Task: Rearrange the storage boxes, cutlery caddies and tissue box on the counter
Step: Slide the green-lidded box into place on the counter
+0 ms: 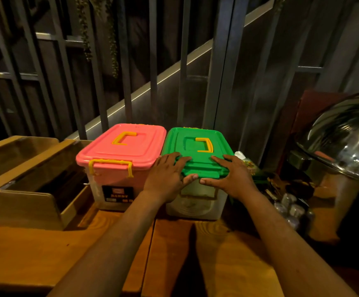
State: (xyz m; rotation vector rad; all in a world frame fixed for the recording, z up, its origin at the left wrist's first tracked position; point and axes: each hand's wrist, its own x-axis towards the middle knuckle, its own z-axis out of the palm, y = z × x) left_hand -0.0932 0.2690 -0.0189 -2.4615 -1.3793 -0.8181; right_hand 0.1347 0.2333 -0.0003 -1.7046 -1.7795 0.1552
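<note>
Fingers of both hands are lying spread and flat on the near edge of the green lid, thumbs curling under its front lip, pressing rather than clasping. The left hand is sitting at the lid's near-left corner, the right hand at its near-right. Two storage boxes are standing side by side, touching, at the counter's far edge: the pink-lidded box on the left, the green-lidded box on the right. Two wooden caddies are sitting left of them. One tissue box is peeking out just right of the green one.
</note>
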